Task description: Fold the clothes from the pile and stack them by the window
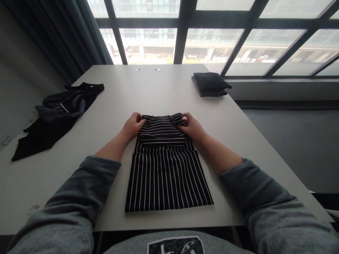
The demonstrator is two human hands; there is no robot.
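A black cloth garment with thin white stripes (166, 180) lies folded flat on the white table in front of me; its exact kind cannot be told. Stripes run lengthwise on the near part and crosswise on the turned-over far part. My left hand (133, 125) pinches the far left corner between thumb and fingers. At the far right corner, my right hand (194, 127) grips the same cloth, thumb on top. Between the two hands the far edge is slightly wavy. A pocket-like band shows across the middle.
The white table (111, 102) reaches to the windows. Dark clothes (59, 113) lie in a loose heap along its left edge. A folded dark stack of cloth (210, 84) sits near the far right edge. Two round table fittings (158, 70) are at the back.
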